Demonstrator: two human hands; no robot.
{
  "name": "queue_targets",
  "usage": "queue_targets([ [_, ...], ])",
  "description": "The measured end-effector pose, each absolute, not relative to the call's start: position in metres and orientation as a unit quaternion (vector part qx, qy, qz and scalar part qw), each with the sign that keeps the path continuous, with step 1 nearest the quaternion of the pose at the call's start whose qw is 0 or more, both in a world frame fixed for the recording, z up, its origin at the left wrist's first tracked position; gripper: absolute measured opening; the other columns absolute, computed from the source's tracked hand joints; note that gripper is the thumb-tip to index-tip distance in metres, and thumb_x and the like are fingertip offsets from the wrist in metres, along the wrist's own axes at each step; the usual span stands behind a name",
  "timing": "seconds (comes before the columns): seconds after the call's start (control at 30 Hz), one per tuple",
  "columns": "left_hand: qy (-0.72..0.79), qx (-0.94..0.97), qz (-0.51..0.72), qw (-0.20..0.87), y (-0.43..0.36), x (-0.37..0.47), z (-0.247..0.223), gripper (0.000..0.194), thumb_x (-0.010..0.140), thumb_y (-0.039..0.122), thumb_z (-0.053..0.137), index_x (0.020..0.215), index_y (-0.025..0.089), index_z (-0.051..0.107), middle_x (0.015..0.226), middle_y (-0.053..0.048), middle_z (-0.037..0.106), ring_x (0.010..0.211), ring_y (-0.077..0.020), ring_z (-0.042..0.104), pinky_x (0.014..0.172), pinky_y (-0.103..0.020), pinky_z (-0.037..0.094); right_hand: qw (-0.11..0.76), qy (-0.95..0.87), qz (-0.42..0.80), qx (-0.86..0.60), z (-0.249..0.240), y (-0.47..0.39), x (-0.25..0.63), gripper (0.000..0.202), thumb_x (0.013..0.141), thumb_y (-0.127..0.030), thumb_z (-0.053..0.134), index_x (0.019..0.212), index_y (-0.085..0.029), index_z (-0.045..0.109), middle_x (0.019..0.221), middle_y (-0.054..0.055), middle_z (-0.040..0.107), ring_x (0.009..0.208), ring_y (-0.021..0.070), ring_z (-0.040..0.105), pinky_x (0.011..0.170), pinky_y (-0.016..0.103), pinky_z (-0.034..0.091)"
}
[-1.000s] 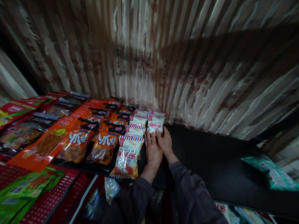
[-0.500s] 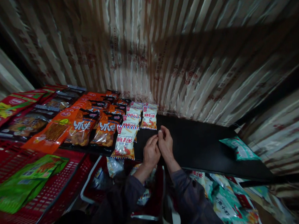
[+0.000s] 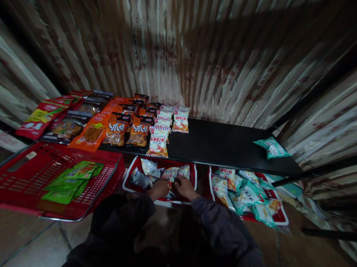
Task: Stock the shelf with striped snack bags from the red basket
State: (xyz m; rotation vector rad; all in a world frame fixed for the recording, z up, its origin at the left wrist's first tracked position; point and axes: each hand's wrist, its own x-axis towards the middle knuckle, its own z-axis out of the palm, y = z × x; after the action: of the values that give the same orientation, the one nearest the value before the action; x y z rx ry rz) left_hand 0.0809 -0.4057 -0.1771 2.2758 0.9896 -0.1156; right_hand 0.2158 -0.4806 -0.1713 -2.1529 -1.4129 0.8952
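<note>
Both my hands are down in the middle red basket (image 3: 194, 176), over white snack bags. My left hand (image 3: 160, 189) has its fingers curled at the left edge of a white bag with red print (image 3: 169, 174). On that bag's right side is my right hand (image 3: 185, 187), fingers bent toward it; the fingertips are too dark to tell whether they grip it. Above, on the black shelf (image 3: 215, 143), white bags (image 3: 158, 142) lie in two overlapping columns beside orange and black bags (image 3: 139, 131).
A larger red basket (image 3: 7, 178) at the left holds green packets (image 3: 76, 178). The right basket (image 3: 286, 217) holds teal and white bags. A teal bag (image 3: 274, 147) lies at the shelf's right end. Black metal bars (image 3: 324, 167) stand at the right, with a curtain behind the shelf.
My hands have moved from together over the shelf's front edge down into the middle basket, and are now slightly apart. The view has shifted, showing more of the baskets and floor.
</note>
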Motion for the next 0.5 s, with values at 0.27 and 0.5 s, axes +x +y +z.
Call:
queue_targets([
  [0.27,0.434,0.854,-0.052,0.282,-0.421,0.074,-0.191,0.078,0.07,0.011,0.058,0.145,0.015,0.036,0.155,-0.017,0.03,0.14,-0.0328,0.033,0.112,-0.044,0.033,0.108,-0.504,0.365,-0.776,-0.192,-0.482,0.193,0.043,0.07,-0.011,0.064,0.113,-0.013,0.061,0.112,0.017,0.068,0.112,0.0287,0.062,0.093,0.035,0.044],
  [0.5,0.448,0.84,-0.025,0.305,-0.41,0.085,-0.194,0.057,0.078,0.017,0.053,0.135,0.019,0.051,0.147,-0.013,0.043,0.134,-0.0263,0.044,0.11,-0.036,0.036,0.202,-0.449,0.406,-0.77,-0.197,-0.464,0.196,0.04,0.086,-0.027,0.047,0.124,-0.017,0.054,0.123,0.017,0.063,0.119,0.0277,0.058,0.097,0.04,0.043],
])
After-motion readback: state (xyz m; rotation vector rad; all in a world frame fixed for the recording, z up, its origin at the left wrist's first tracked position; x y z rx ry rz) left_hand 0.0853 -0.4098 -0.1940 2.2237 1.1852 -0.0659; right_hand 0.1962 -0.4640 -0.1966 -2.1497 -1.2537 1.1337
